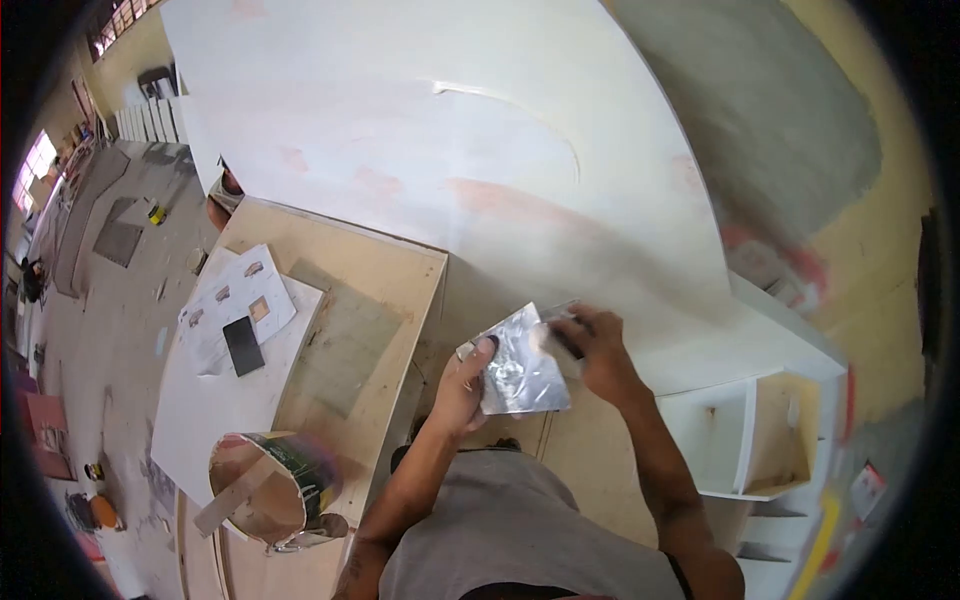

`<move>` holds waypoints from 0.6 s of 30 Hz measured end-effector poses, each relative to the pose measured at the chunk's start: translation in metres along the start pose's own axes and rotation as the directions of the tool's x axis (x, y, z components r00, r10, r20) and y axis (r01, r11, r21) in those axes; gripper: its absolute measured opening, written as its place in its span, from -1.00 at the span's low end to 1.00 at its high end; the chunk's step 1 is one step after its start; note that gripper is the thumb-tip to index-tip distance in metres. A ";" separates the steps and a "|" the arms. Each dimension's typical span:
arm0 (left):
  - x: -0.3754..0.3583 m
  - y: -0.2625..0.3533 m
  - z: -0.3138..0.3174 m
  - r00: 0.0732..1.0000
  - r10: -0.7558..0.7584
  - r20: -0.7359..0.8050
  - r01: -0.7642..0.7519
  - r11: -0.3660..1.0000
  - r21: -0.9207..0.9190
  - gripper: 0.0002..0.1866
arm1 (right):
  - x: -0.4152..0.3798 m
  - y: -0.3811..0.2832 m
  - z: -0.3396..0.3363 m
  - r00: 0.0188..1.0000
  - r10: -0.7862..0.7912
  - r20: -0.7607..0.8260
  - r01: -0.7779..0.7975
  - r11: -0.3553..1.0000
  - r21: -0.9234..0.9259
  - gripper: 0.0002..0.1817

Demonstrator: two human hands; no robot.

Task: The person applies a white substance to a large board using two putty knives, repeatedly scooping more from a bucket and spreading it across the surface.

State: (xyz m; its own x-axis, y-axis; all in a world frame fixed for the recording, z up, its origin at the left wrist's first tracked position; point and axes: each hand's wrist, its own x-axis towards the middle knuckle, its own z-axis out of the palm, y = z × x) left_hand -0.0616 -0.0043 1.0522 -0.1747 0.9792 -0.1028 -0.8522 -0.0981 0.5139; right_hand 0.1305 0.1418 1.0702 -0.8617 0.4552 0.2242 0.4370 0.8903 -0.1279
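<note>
My left hand (pixel 466 385) grips a square, shiny silver foil-faced board (pixel 524 375) by its left edge, thumb on top. A pale smear shows on the board near its right side. At that side, my right hand (pixel 603 350) is closed round the dark handle of a putty knife (pixel 568 340), partly blurred, with its blade at the board's upper right edge. Both hands are in front of my body, beside a large white panel (pixel 400 140) with pinkish filler patches and a wet curved streak.
On the wooden table (pixel 400 270) to the left are printed sheets (pixel 225 305), a dark phone (pixel 243 346) and a bucket (pixel 290 480) of brownish paste with a flat stick (pixel 235 497) across it. White shelving (pixel 705 440) stands at right. Another person (pixel 226 197) is partly hidden behind the panel.
</note>
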 end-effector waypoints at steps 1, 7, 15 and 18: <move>-0.002 0.003 -0.006 0.999 0.035 -0.004 -0.034 0.997 0.075 -0.41 | 0.001 -0.005 0.001 1.000 -0.012 0.008 0.012 1.000 0.000 -0.42; 0.011 0.035 -0.008 0.730 0.597 0.334 -0.683 0.610 0.403 -0.40 | 0.034 -0.062 -0.034 0.658 0.536 0.528 -0.146 -0.597 0.789 -0.66; -0.043 0.069 -0.057 0.810 0.202 0.551 -0.469 -0.341 0.815 -0.25 | 0.108 -0.084 -0.081 0.783 0.285 0.553 -0.436 -0.383 0.814 -0.59; -0.052 0.026 -0.091 0.789 0.417 0.451 -0.513 0.042 0.858 -0.23 | 0.187 -0.103 -0.116 0.998 0.066 -0.008 -0.048 0.796 0.603 -0.62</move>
State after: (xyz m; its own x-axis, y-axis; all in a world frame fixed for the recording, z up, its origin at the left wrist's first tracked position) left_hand -0.1193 -0.0738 0.9937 -0.2704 0.8120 0.5173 0.4768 -0.3538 0.8046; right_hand -0.0462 0.1363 1.2372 -0.8288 0.5131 0.2234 0.2337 0.6800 -0.6949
